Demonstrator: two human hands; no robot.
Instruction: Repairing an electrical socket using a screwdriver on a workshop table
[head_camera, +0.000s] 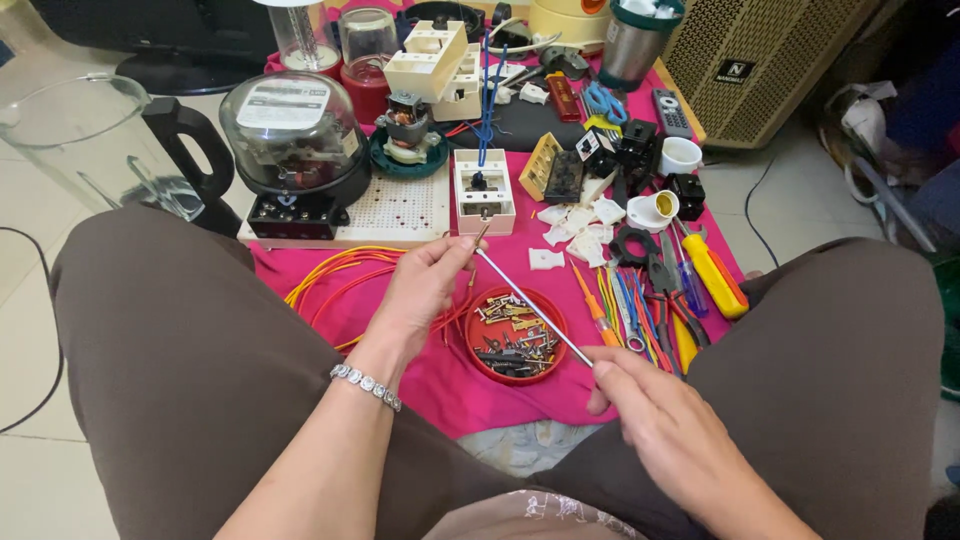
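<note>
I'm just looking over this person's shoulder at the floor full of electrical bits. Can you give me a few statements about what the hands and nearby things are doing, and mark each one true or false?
1. Both hands hold one thin metal rod. True: the left hand pinches its upper end, the right hand its lower end.
2. The red dish is filled with water. False: it holds small screws and metal parts.
3. A bracelet is on the left wrist. True.
4. The cloth under the parts is green. False: it is pink.
5. The yellow-handled screwdriver is in the right hand. False: it lies on the cloth.
</note>
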